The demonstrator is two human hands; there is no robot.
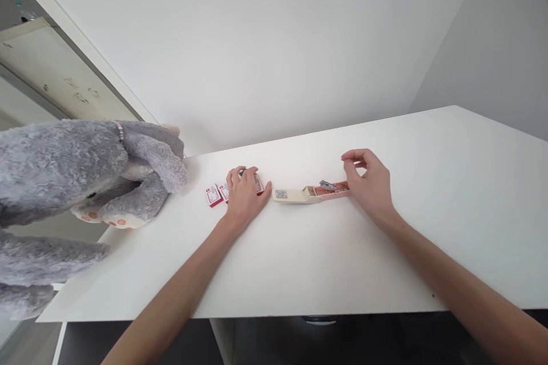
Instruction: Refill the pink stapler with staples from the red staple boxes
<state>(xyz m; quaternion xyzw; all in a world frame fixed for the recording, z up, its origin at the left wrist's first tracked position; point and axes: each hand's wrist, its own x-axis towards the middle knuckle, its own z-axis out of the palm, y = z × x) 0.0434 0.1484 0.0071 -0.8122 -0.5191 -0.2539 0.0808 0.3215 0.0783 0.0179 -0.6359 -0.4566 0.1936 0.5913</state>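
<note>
An opened stapler lies stretched out on the white table, with its cream arm to the left and its pink base to the right. A metal piece sticks up at a tilt from the base. My right hand is at the base's right end, thumb and forefinger pinched; whatever is between them is too small to make out. Left of the stapler, my left hand rests palm down with fingers spread over small red-and-white boxes. A small dark thing shows by its fingertips, partly hidden.
A big grey plush toy leans over the table's left end. The white table meets a white wall behind it. Dark shelf space shows under the front edge. A small dark speck lies near my right forearm.
</note>
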